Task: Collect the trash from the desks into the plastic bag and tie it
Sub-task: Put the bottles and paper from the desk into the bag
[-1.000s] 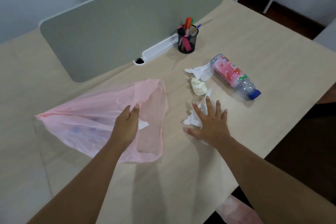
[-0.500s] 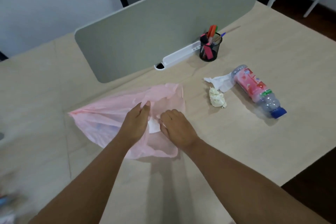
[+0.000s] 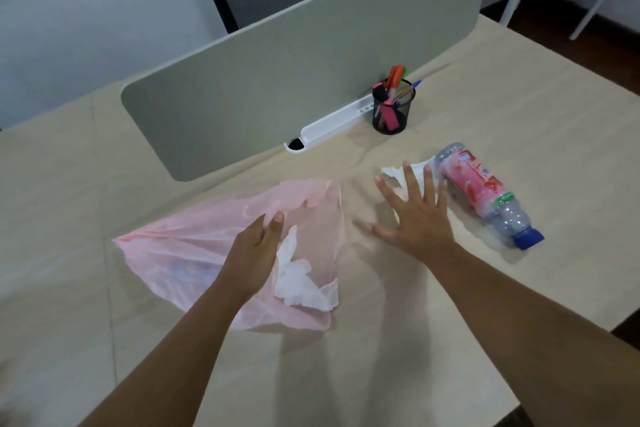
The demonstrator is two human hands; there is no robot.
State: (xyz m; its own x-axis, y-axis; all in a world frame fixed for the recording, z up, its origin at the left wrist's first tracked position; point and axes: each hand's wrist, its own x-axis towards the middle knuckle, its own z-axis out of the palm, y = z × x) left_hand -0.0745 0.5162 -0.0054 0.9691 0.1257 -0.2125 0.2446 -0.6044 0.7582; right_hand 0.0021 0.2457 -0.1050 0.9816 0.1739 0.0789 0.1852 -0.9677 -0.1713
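Left hand [image 3: 258, 250] pinched the rim of the pink bag [image 3: 180, 253] lying on the desk [image 3: 381, 374], tissue [image 3: 298, 282] inside; right hand [image 3: 417, 218], fingers spread wide, reached over the loose tissue [image 3: 412, 172] beside the bottle [image 3: 481, 191].

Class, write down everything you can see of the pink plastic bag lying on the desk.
The pink plastic bag is thin, translucent film, creased and slack. It lies flat on the pale desk, its closed end tapering to a point at the left and its mouth facing right, untied. The left hand grips the upper edge of the mouth and lifts it open. A crumpled white tissue sits just inside the mouth, and a faint bluish shape shows through the film deeper in.
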